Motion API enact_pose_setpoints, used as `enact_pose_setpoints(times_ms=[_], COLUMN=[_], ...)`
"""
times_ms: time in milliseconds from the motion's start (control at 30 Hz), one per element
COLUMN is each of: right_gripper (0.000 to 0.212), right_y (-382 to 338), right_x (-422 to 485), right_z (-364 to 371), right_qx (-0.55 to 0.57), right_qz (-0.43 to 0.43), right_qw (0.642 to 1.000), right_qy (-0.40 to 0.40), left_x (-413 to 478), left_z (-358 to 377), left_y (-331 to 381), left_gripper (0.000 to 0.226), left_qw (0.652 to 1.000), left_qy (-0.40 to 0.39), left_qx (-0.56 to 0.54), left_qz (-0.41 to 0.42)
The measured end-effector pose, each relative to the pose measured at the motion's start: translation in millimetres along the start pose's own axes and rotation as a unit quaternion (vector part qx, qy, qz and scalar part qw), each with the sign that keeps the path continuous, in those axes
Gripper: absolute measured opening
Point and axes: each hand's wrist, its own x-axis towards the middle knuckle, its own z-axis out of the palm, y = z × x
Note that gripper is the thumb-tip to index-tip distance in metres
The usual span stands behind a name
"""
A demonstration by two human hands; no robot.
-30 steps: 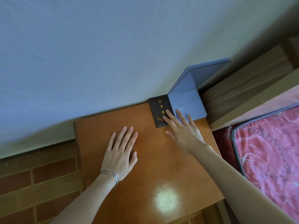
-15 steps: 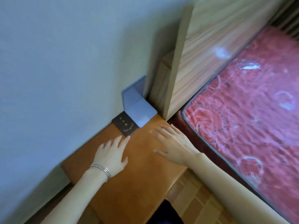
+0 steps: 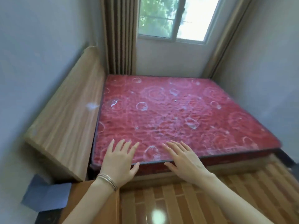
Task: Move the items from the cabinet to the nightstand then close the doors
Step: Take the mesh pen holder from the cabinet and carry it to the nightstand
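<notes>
**Status: both hands open at the near edge of the mattress**

1. Left fingers (image 3: 123,147): all 4 are straight and slightly spread, the thumb is out to the side, and they hold nothing. I read the left hand (image 3: 119,164) as palm-down in front of the near edge of the red mattress (image 3: 178,113). I cannot tell whether it touches the fabric.
2. Right fingers (image 3: 175,148): extended and fanned, holding nothing. The right hand (image 3: 187,164) is palm-down beside the left hand, apart from it, at the same mattress edge.
3. Left wrist: thin silver bangles (image 3: 107,181) circle it. The forearm crosses the orange wooden nightstand (image 3: 90,206).
4. Task items: a blue-grey folded item (image 3: 47,197), blurred, sits on the nightstand's far-left side against the wall. A dark flat item (image 3: 47,216) lies just beside it at the bottom edge of the view. Neither hand is near them.
5. Surroundings: a wooden headboard (image 3: 68,120) runs along the left wall. Brown curtains (image 3: 119,34) flank a window (image 3: 178,18). Glossy wood-pattern floor (image 3: 202,199) lies under the right forearm.
</notes>
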Motion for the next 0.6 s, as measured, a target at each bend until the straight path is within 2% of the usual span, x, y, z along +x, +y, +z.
enact_pose_setpoints(times_ms=[167, 300, 467, 600], right_gripper=[0.058, 0.058, 0.056, 0.058], right_y=[69, 119, 167, 192], right_x=[-111, -236, -421, -553], right_z=[-33, -43, -47, -61], right_qx=[0.003, -0.019, -0.035, -0.049], right_qz=[0.142, 0.270, 0.392, 0.442], right_qw=[0.989, 0.962, 0.919, 0.896], right_qy=[0.036, 0.048, 0.013, -0.010], left_x=[42, 47, 14, -24], left_z=[-21, -21, -18, -20], left_y=[122, 245, 415, 549], left_gripper=[0.063, 0.061, 0.054, 0.051], left_qw=[0.991, 0.969, 0.923, 0.882], left_qy=[0.023, 0.028, 0.020, 0.027], left_qx=[-0.028, -0.060, -0.113, -0.135], left_qz=[0.126, 0.236, 0.368, 0.450])
